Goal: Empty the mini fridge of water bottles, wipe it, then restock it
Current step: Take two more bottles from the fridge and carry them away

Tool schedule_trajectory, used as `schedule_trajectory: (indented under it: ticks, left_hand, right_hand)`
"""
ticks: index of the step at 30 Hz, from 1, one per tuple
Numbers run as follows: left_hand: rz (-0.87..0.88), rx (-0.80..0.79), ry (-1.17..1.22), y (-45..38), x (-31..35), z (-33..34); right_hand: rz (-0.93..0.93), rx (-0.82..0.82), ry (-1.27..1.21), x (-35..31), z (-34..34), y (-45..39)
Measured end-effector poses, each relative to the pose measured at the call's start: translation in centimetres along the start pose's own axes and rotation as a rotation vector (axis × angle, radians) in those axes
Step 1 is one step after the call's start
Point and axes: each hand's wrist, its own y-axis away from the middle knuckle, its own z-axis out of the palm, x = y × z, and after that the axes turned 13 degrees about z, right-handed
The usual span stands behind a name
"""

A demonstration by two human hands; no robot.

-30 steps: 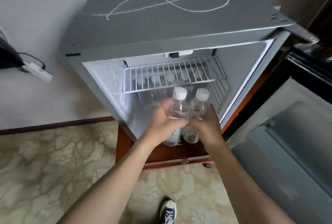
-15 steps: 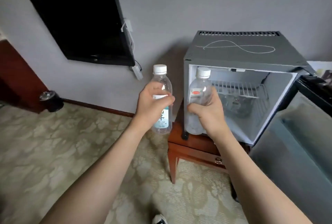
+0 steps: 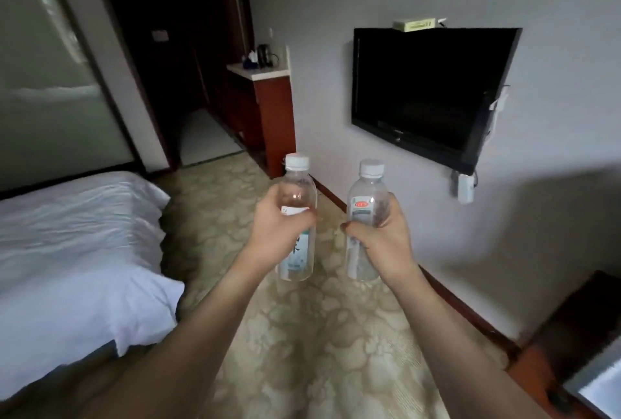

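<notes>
Clear plastic with white caps: two water bottles are carried upright, side by side but apart, over the patterned carpet (image 3: 319, 334). The left hand (image 3: 275, 233) is wrapped round the middle of the left bottle (image 3: 297, 190), the right hand (image 3: 383, 240) round the right bottle (image 3: 366, 193). Of the fridge, only a corner of what may be its door (image 3: 594, 391) shows at the lower right.

The step in hand looks like carrying the bottles off to set them down. To do it well, pick a firm, flat spot: the table (image 3: 258, 70) by the far wall would likely serve better than the soft bed (image 3: 77, 243), where upright bottles may topple. Keep them upright, lower each onto its base, and let go only once it stands.
</notes>
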Motion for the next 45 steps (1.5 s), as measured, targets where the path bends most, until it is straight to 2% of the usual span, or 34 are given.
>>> schedule_trajectory:
  ticks: [5, 10, 20, 27, 33, 39, 45]
  left_hand:
    - [-0.005, 0.135, -0.032, -6.9, -2.8, -7.2]
    - [0.001, 0.14, -0.048, -13.2, -6.7, -10.3]
    - [-0.039, 0.162, -0.055, -25.0, -14.4, -12.0]
    - [-0.038, 0.212, -0.115, -37.8, -21.1, -9.1]
    - [-0.018, 0.238, -0.159, -49.0, -24.7, -7.8]
    - [-0.051, 0.293, -0.144, -59.0, -29.2, -10.2]
    - [-0.06, 0.308, -0.112, -70.8, -38.0, -14.7]
  right_hand:
    - [-0.018, -0.095, 0.038, -1.4, 8.3, -6.6]
    - [-0.025, -0.077, 0.025, -1.9, 12.6, -13.3]
    - [0.011, -0.116, 0.026, -0.1, 18.5, -27.5]
    - [-0.038, -0.149, 0.021, 1.9, 20.7, -43.2]
    - [-0.079, -0.184, 0.004, 0.7, 22.9, -56.3]
    - [-0.054, -0.197, 0.036, 0.4, 27.9, -67.6]
    - [-0.036, -0.172, 0.056, 3.3, 35.3, -80.0]
